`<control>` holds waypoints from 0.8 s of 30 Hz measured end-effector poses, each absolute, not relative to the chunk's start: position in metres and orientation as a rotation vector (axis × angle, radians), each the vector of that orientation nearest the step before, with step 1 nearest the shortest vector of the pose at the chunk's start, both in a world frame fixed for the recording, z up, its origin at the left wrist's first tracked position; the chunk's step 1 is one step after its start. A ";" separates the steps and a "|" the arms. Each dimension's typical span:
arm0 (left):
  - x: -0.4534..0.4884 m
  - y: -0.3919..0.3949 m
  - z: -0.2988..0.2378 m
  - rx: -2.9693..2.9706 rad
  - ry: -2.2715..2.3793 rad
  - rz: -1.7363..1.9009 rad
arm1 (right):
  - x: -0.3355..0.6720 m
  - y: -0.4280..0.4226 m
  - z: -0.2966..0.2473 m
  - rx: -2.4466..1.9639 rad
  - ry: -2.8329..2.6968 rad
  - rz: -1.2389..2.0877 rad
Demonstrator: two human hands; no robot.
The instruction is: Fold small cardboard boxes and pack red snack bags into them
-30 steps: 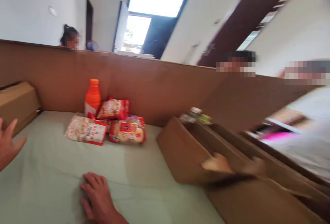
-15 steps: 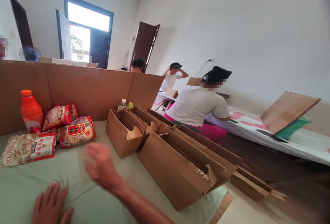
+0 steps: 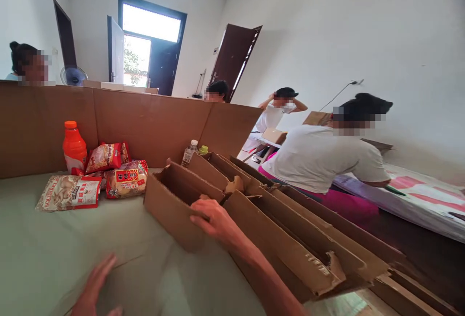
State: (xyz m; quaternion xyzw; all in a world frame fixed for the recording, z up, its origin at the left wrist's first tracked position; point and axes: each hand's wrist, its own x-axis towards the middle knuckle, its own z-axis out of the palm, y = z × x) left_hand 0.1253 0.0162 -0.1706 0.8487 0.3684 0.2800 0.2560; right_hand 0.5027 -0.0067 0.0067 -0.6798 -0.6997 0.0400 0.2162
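Observation:
My right hand point(image 3: 210, 216) grips the near edge of an open-topped brown cardboard box point(image 3: 174, 209), fingers over the rim. This box sits slightly tilted at the left end of a group of similar boxes. My left hand point(image 3: 94, 287) hovers low over the pale green tabletop point(image 3: 145, 267), blurred, with fingers and thumb apart and nothing in it. Beyond the hands lie red snack packets point(image 3: 127, 180), a flat food pouch point(image 3: 69, 192) with a red end, and an orange bottle point(image 3: 74, 149) standing upright.
More long cardboard boxes point(image 3: 272, 243) stand to the right. A cardboard screen point(image 3: 152, 124) runs along the back. A clear bottle point(image 3: 189, 153) and a green-capped container point(image 3: 203, 150) are behind the boxes. A person in a white shirt point(image 3: 323, 161) sits at the right; others are farther back.
My right hand has moved right from above the table and taken hold of the left box, which is now shifted. My left hand has lifted and turned. The view has swung left.

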 end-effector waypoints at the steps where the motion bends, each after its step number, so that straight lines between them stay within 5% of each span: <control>1: 0.112 0.016 -0.159 2.223 1.072 0.779 | 0.493 -0.021 0.005 -1.760 -2.030 0.134; 9: 0.058 0.003 -0.094 1.862 1.036 0.949 | 0.405 -0.052 0.004 -0.944 -2.305 0.178; 24: 0.053 0.026 -0.100 1.820 1.047 0.825 | 0.424 -0.069 0.014 -1.178 -2.299 0.101</control>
